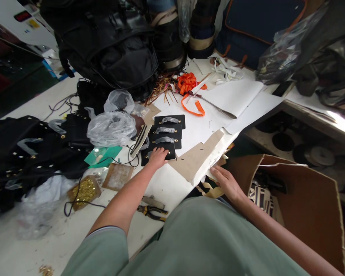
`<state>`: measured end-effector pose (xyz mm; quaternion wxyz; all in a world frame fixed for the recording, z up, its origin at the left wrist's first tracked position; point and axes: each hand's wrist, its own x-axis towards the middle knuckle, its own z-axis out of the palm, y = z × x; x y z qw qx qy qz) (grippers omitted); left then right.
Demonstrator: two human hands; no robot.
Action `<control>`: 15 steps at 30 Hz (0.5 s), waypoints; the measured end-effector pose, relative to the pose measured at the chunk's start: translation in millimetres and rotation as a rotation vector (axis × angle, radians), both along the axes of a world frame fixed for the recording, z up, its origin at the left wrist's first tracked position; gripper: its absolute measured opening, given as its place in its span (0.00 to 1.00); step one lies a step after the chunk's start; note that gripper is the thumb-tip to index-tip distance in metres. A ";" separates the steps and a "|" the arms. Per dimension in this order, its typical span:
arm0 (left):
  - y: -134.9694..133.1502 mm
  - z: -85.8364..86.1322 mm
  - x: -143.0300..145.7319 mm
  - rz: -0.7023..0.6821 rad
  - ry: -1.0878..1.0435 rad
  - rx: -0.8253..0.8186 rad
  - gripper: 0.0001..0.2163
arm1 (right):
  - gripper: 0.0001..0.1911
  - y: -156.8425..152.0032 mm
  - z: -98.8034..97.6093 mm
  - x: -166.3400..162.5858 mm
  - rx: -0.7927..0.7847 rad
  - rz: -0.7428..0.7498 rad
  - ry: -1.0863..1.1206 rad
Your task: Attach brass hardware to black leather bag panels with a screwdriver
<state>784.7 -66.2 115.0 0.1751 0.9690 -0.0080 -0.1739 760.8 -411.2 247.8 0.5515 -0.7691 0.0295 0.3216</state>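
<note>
Several black panels (168, 130), each with a plastic-wrapped handle on gold-coloured fittings, lie overlapping in a column on the white table. My left hand (158, 157) is on the nearest panel (171, 151), its fingers closed over the handle area and hiding most of that handle. At the table's front edge my right hand (224, 179) has its fingers stretched out, touching the white edge beside a brown sheet (197, 155). Nothing shows in this right hand. A striped strip (140, 140) lies just left of the panels.
Pliers (151, 212) and a box of gold-coloured small parts (84, 193) lie near my left arm. Scissors (215, 105) and orange ribbon (189, 83) are farther back. A black bag (112, 46) stands behind. An open cardboard box (301, 203) is at my right.
</note>
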 end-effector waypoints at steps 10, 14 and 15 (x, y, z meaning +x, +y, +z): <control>-22.8 76.1 -22.1 0.242 -0.096 -0.396 0.21 | 0.17 7.1 14.8 6.7 0.202 0.120 0.040; -49.6 108.4 -42.3 0.415 -0.129 -0.620 0.14 | 0.28 7.3 15.8 10.2 0.214 0.192 -0.026; -56.5 114.4 -46.7 0.448 -0.137 -0.671 0.13 | 0.30 7.1 16.6 11.5 0.212 0.215 -0.051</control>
